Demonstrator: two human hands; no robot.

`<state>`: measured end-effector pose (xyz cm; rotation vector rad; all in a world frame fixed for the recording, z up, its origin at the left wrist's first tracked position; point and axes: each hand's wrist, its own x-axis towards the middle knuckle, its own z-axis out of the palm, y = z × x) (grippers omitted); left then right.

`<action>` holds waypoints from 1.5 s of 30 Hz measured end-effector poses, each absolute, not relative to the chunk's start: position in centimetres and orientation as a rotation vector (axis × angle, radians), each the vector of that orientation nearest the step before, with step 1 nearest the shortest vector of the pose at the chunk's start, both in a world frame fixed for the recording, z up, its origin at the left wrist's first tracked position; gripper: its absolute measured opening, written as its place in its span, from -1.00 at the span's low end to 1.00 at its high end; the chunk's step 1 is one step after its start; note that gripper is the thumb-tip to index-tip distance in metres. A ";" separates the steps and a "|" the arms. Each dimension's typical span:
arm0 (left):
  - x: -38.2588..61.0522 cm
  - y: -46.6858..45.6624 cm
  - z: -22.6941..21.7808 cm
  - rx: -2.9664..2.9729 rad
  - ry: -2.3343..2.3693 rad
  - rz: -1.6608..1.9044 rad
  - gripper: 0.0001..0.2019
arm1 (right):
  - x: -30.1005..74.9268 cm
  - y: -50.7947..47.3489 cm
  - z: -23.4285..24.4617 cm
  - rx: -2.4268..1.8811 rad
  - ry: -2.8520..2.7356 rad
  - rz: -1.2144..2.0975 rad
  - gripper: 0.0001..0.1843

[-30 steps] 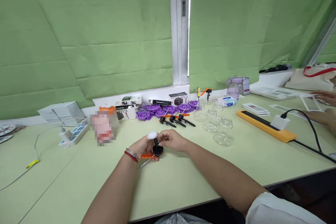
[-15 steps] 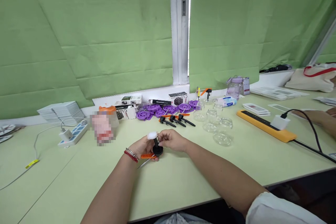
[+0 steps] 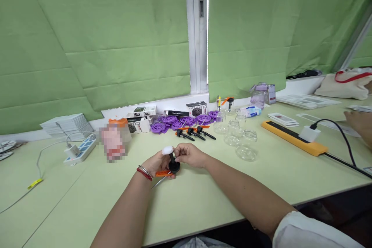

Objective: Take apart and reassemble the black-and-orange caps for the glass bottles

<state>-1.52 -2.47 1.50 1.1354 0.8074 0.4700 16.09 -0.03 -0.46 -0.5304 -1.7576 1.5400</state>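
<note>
Low over the table, my left hand (image 3: 158,163) is closed around a black part with a round collar (image 3: 174,167) and an upright stem. A white, rounded piece (image 3: 167,150) tops the stem. From the collar an orange handle (image 3: 163,173) sticks out to the left, and a thin metal rod (image 3: 158,181) slants down below it. My right hand (image 3: 190,155) is pinched against the right side of the stem; its fingertips hide whatever lies between them. Beyond my hands lie several similar black parts with stems (image 3: 196,133), orange pieces behind them.
Several clear glass jars (image 3: 246,153) stand right of centre. Purple discs (image 3: 171,120) and printed boxes (image 3: 142,124) line the back. A yellow power strip (image 3: 293,138) lies right, a white one (image 3: 80,151) left. Another person's hand (image 3: 360,126) shows at the right edge.
My two hands and the black part stay almost in place. The other person's hand at the right edge has shifted right and up.
</note>
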 end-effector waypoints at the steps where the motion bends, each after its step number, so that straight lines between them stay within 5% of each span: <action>1: -1.5 -2.5 1.5 1.137 0.803 0.471 -0.43 | 16.1 0.0 -0.5 -0.527 -1.752 1.540 -0.73; 36: -1.5 -2.7 1.7 1.097 0.771 0.480 -0.30 | 16.0 -0.2 -0.2 -0.549 -1.716 1.529 -0.65; 45: -0.6 -3.8 3.5 1.359 0.609 1.263 -0.33 | 16.4 -0.7 1.5 -0.568 -1.516 1.428 -0.56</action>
